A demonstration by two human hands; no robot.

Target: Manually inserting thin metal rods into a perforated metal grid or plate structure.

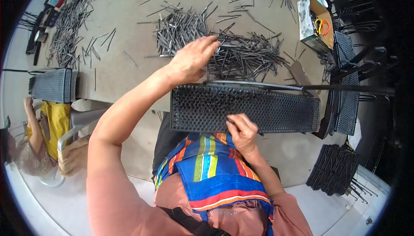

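My left hand [193, 60] reaches over a pile of thin dark sticks [250, 57], its fingers stretched out and close together at the near side of the pile. The thumb stands apart from them, and nothing held shows. In front of me a long black perforated rack [284, 109] lies across my lap at the table edge, full of small holes. At its near edge my right hand [243, 133] is closed in a pinch over the holes. Whatever its fingertips hold is hidden or too small to make out.
A dark rod [258, 84] runs along the rack's far edge. At the right stands a cardboard box [307, 25] with scissors [321, 27]. More sticks [71, 29] lie at the far left. Hooked racks [334, 169] hang at the right. Another person [36, 137] sits at the left beside a similar rack [51, 86].
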